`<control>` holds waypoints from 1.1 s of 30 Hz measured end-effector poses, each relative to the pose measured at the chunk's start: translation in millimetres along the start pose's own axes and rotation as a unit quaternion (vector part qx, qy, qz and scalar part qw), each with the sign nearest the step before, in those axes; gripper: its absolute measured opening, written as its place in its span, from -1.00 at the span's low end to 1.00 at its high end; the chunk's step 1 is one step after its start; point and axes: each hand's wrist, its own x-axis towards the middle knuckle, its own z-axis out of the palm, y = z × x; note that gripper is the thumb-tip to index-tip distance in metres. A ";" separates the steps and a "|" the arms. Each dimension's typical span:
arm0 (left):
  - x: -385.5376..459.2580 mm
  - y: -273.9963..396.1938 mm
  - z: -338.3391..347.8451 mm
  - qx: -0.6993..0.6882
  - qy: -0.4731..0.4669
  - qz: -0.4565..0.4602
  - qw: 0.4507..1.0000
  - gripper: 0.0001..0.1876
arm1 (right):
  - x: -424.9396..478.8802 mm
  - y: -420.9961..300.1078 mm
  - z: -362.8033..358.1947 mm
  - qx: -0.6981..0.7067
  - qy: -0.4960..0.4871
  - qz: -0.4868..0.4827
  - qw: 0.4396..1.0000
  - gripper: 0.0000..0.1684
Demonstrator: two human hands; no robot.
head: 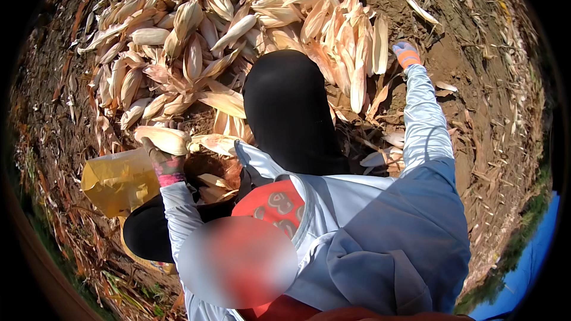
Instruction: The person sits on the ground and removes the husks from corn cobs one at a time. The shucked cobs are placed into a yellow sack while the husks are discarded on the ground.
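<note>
My left hand [168, 164], in a dark glove with a pink patterned cuff, grips a pale ear of corn [161, 139] whose stem end points right. Just beyond it lies the lower edge of a large heap of dried corn ears [192, 60], most of them in papery husks. My right arm stretches forward and to the right. At its end, my right hand [406, 55], in a blue and orange glove, hovers over or rests on bare soil; the fingers look curled and their tips are hidden. Close to its left stands a long husked ear [380, 44] at the heap's edge.
My black-clad knee [287, 107] juts up against the heap. A yellow paper sack [120, 180] lies beside my left wrist. Loose husks [379, 157] are scattered on the soil below the right arm. One separate husk piece [420, 9] lies beyond the right hand.
</note>
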 end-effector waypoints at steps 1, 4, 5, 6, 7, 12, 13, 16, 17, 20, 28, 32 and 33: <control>-4.0 -0.8 4.3 0.001 -0.002 -0.001 1.000 -0.30 | 0.8 -1.7 -5.6 -0.007 0.035 -0.062 0.997 -0.47; -15.5 -6.7 21.5 0.005 0.005 0.012 1.000 -0.26 | -20.6 -48.6 -44.6 0.047 0.076 -0.092 0.992 -0.49; -11.5 -5.7 18.2 -0.021 -0.002 -0.012 1.000 -0.25 | -5.4 -53.9 -49.5 0.065 0.084 -0.138 0.985 -0.56; -11.2 -6.3 22.4 -0.016 -0.018 -0.031 0.999 -0.24 | 1.7 -56.5 -60.6 0.185 0.036 -0.166 0.968 -0.60; -14.2 -10.1 27.9 -0.009 -0.030 -0.042 0.999 -0.24 | 6.2 -71.5 -65.5 0.305 -0.023 -0.195 0.932 -0.64; -23.5 -20.2 47.1 0.025 -0.122 -0.062 0.990 -0.16 | -124.1 -233.4 -111.1 0.323 -0.179 -0.370 0.852 -0.71; -21.2 -22.1 43.0 0.019 -0.137 -0.068 0.988 -0.15 | -153.2 -261.0 -106.1 0.331 -0.213 -0.424 0.815 -0.72; -29.1 -25.9 48.5 0.032 -0.158 -0.052 0.986 -0.11 | -244.7 -324.0 -70.6 0.202 -0.294 -0.537 0.764 -0.72; -18.4 -29.6 36.5 0.009 -0.197 -0.072 0.978 -0.11 | -273.1 -334.3 -51.6 0.217 -0.348 -0.516 0.752 -0.73; -26.9 -39.5 46.4 0.031 -0.176 -0.052 0.983 -0.27 | -311.8 -344.3 8.1 0.167 -0.358 -0.542 0.741 -0.78; -26.2 -52.7 29.9 0.036 -0.130 -0.027 0.990 -0.62 | -329.2 -345.9 106.2 0.206 -0.424 -0.408 0.782 -0.49; -17.7 -57.7 6.8 0.135 -0.191 0.009 0.972 -0.62 | -324.1 -343.6 115.1 0.186 -0.482 -0.323 0.793 -0.47; -19.9 -57.1 4.6 0.176 -0.215 0.032 0.960 -0.60 | -323.7 -343.5 116.7 0.189 -0.494 -0.308 0.790 -0.48</control>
